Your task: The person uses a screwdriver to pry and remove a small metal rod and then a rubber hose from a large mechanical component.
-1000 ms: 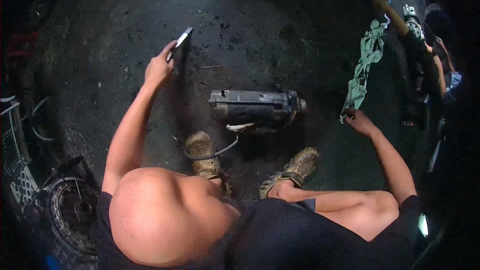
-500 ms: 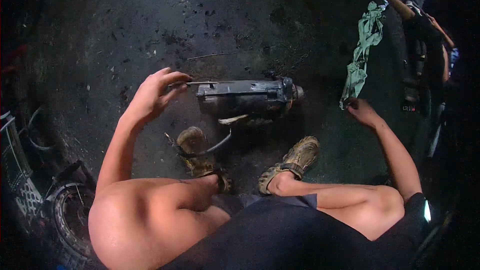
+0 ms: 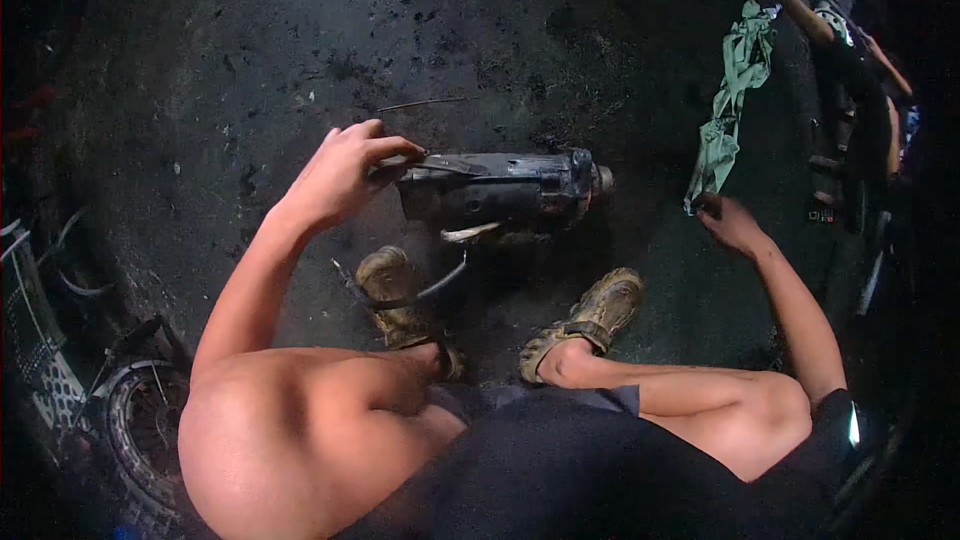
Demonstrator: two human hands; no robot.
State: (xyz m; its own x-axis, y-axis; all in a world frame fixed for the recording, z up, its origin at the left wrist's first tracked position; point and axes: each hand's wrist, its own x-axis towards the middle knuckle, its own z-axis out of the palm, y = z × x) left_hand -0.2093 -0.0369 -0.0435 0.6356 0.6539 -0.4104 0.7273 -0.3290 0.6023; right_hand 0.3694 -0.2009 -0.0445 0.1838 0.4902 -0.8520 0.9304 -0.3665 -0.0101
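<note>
At the lower left of the frame a spoked wheel (image 3: 150, 425) sits in shadow. Right of it, left of the centre, the left hand (image 3: 355, 168) bends over the near end of the dark cylinder. Its fingers seem to pinch the left end of a thin strip (image 3: 455, 168) that reaches over the cylinder's top; the thumb side is too dark to read fully. The strip looks light and fairly stiff, best held by that end.

The cylinder (image 3: 500, 190) lies on its side in the middle of the frame. It looks heavy, hard and perhaps greasy, so a lift would likely want both palms under the body, clear of the narrow stub at its right end. Below it, a grey cable (image 3: 437, 287) curves past the shoe (image 3: 395, 295) at lower centre; it looks bendable.

Right of centre, a crumpled green sheet (image 3: 735, 90) stretches from the upper right down to the right hand (image 3: 735, 225), whose fingertips are pressed together on its lower end. Whether cloth or plastic, I cannot tell; it looks light and limp, easily gathered by a corner. At the upper right is another person's arm (image 3: 803, 18).
</note>
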